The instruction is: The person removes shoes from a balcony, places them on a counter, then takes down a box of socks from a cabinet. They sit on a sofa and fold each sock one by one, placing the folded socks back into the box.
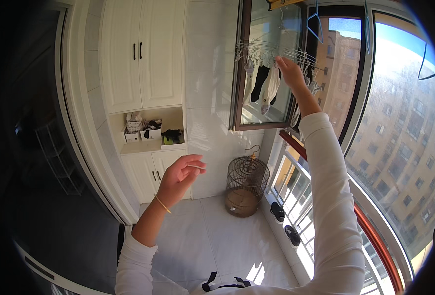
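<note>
Up at the open window, my right hand [291,72] is raised to a wire drying hanger with clips [256,46]. Its thumb presses at a clip above a white sock [271,86], and its other fingers are partly hidden. A black sock [260,83] hangs just left of that one, and a pale grey sock [249,72] hangs farther left. My left hand [180,177] is in mid-air, lower and to the left, fingers loosely bent and apart from the thumb. A thin pale line shows at its fingertips; I cannot tell what it is.
A wire birdcage [247,186] stands on the tiled floor [202,236]. Black shoes [292,236] rest on the ledge by the railing [302,206]. The brown-framed window sash [237,73] juts inward. White cabinets [143,55] hold boxes [151,133]. Blue hangers [315,27] hang above.
</note>
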`<move>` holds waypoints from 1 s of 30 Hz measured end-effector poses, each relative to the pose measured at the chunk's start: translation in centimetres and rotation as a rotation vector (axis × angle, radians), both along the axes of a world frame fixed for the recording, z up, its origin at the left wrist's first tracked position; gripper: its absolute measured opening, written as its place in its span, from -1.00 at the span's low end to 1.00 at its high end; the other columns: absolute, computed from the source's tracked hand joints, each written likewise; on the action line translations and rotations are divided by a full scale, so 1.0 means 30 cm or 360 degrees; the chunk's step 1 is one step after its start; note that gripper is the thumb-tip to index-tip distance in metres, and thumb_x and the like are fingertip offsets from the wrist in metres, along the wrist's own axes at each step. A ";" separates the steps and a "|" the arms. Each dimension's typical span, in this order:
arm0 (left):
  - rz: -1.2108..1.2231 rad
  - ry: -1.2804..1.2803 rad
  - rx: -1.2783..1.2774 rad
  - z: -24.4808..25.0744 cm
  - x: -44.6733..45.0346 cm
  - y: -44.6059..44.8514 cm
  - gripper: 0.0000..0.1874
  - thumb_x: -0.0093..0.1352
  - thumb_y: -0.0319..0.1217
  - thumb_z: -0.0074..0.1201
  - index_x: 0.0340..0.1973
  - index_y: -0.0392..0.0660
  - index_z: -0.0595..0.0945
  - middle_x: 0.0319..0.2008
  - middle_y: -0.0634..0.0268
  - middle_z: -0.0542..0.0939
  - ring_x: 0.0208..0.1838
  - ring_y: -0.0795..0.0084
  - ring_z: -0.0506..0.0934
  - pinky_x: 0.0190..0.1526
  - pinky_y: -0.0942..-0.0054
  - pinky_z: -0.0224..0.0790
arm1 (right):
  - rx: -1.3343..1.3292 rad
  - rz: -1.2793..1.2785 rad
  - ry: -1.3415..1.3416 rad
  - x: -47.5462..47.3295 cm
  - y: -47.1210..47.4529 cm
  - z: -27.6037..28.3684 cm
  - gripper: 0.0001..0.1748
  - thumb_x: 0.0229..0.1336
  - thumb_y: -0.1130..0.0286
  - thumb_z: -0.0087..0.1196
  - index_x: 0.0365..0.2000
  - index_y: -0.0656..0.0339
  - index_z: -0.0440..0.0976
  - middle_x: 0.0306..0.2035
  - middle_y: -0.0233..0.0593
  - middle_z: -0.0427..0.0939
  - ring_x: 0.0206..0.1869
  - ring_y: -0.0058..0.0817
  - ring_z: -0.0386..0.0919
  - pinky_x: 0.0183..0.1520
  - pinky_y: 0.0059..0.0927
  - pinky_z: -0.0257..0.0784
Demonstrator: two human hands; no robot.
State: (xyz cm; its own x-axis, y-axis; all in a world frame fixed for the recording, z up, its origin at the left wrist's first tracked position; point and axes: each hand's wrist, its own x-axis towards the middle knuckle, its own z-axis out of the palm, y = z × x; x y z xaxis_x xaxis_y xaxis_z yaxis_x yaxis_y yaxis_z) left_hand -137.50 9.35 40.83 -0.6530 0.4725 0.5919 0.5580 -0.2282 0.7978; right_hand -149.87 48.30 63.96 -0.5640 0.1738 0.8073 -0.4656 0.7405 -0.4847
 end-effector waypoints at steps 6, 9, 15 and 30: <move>0.0158 0.0128 0.0169 0.404 -0.514 0.644 -0.27 0.30 -0.24 0.22 0.26 -0.30 0.25 0.15 -0.05 0.40 0.19 0.16 0.46 0.13 0.26 0.38 | -0.0380 0.1064 -0.0203 -0.154 0.076 0.031 -0.31 0.26 -0.16 -0.01 -0.10 0.39 0.51 -0.42 -0.35 0.60 -0.31 -0.61 0.47 -0.15 -0.61 0.27; 0.0236 0.0017 0.0205 0.494 -0.667 0.880 -0.33 0.29 -0.30 0.14 0.24 -0.30 0.28 -0.03 0.02 0.49 -0.04 0.29 0.53 -0.06 0.33 0.41 | -0.0532 0.1223 -0.0125 -0.196 0.081 0.002 -0.42 0.22 -0.04 0.12 -0.16 0.40 0.52 -0.42 -0.31 0.61 -0.31 -0.60 0.51 -0.15 -0.57 0.37; -0.0230 -0.0108 0.0101 0.431 -0.619 0.993 -0.83 0.39 -0.40 -0.17 -0.23 -0.23 0.45 -0.51 0.41 0.38 -0.46 0.68 0.31 -0.46 0.60 0.14 | -0.0073 0.1136 0.0292 -0.298 0.137 0.036 -0.43 0.24 0.08 0.14 -0.03 0.46 0.44 -0.32 -0.19 0.61 -0.16 -0.45 0.55 0.08 -0.39 0.37; 0.1053 0.0625 0.0676 0.562 -0.862 0.930 -0.55 0.31 -0.19 0.22 -0.11 -0.29 0.47 -0.38 0.24 0.54 -0.34 0.46 0.52 -0.32 0.48 0.36 | 0.0172 0.1997 -0.0122 -0.561 0.041 0.063 -0.45 0.28 0.07 0.07 0.05 0.36 0.47 -0.09 -0.20 0.62 -0.06 -0.60 0.49 0.05 -0.56 0.35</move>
State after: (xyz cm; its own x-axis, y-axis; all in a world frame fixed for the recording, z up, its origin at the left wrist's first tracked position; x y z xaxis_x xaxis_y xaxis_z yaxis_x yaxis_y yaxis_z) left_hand -163.36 37.25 57.70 -0.4273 -0.2417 0.8712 0.8972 0.0052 0.4415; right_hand -166.71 49.52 65.86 -0.3383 -0.5789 0.7420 -0.8490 -0.1524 -0.5060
